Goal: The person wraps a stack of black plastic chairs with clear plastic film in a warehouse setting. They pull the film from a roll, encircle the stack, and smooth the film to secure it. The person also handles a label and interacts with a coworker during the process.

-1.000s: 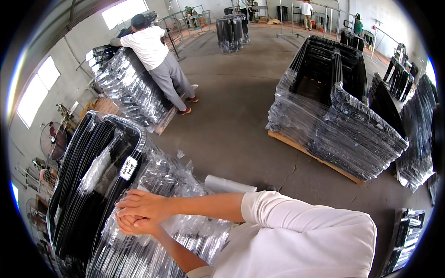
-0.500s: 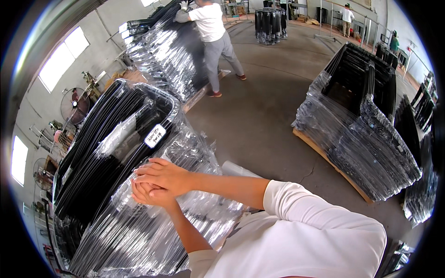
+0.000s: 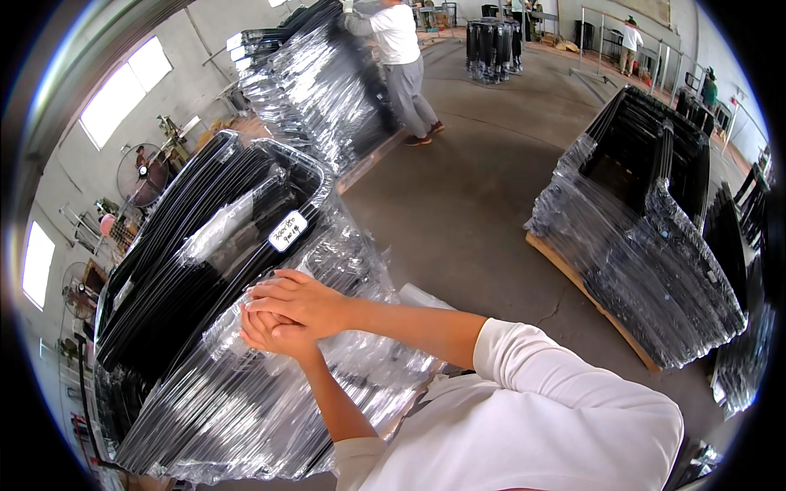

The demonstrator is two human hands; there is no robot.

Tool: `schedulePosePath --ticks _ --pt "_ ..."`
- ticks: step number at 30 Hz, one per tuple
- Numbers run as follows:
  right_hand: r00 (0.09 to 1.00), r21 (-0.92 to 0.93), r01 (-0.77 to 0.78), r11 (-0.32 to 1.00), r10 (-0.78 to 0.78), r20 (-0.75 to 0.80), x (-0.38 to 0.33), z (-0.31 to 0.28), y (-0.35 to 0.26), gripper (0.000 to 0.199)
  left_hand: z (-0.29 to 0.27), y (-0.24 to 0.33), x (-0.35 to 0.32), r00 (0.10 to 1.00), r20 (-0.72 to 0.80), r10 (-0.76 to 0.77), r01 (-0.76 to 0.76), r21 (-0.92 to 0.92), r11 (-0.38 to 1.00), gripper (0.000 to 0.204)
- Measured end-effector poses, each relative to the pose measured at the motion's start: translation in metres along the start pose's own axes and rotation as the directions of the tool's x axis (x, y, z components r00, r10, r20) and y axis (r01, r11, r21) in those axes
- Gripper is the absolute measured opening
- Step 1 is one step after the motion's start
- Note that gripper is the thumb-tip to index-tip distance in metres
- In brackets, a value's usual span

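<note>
Two hands (image 3: 291, 315); three fans (image 3: 141, 173)

Head turned left; co-worker (image 3: 403, 65) farther along wrapped stack (image 3: 315, 82)

A grey concrete floor (image 3: 475, 204) carries a wooden pallet (image 3: 585, 299) stacked with plastic-wrapped black frames (image 3: 647, 237).

A factory hall: concrete floor (image 3: 475, 204), plastic-wrapped black frame stacks (image 3: 647, 237) on pallets.
</note>
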State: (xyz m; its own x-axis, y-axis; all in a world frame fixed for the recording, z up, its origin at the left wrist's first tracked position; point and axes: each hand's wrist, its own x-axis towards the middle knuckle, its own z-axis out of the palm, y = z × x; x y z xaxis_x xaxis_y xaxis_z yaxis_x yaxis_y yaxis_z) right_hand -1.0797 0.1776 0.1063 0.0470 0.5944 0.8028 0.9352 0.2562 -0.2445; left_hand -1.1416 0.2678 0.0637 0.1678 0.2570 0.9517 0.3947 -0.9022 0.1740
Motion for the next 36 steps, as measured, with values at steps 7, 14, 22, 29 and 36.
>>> schedulePosePath --ticks 7,14,22,29,36 --pt "1.0 0.002 -0.009 1.0 0.009 0.0 0.0 0.0 -0.002 0.049 -0.004 0.002 0.0 1.0 0.014 0.005 -0.005 -0.027 1.0 0.032" --pt "1.0 -0.025 -0.001 1.0 0.0 -0.025 0.0 0.001 -0.003 0.048 -0.008 0.001 0.004 1.0 0.019 -0.003 0.004 -0.061 0.998 0.029" --pt "0.997 0.199 0.075 0.977 -0.079 0.012 -0.005 -0.032 0.001 0.042 -0.029 0.036 -0.004 0.977 -0.132 -0.165 0.127 -0.256 0.958 0.021" --pt "0.989 0.791 0.095 0.605 -0.149 -0.005 -0.004 -0.197 0.083 0.025 0.012 0.171 -0.059 0.926 0.285 0.247 0.076 -0.782 0.618 0.017" --pt "0.828 0.518 0.49 0.701 -0.188 -0.529 -0.024 -0.378 0.221 0.025 0.22 0.32 -0.01 0.967 0.201 0.157 0.106 -0.877 0.469 0.016"
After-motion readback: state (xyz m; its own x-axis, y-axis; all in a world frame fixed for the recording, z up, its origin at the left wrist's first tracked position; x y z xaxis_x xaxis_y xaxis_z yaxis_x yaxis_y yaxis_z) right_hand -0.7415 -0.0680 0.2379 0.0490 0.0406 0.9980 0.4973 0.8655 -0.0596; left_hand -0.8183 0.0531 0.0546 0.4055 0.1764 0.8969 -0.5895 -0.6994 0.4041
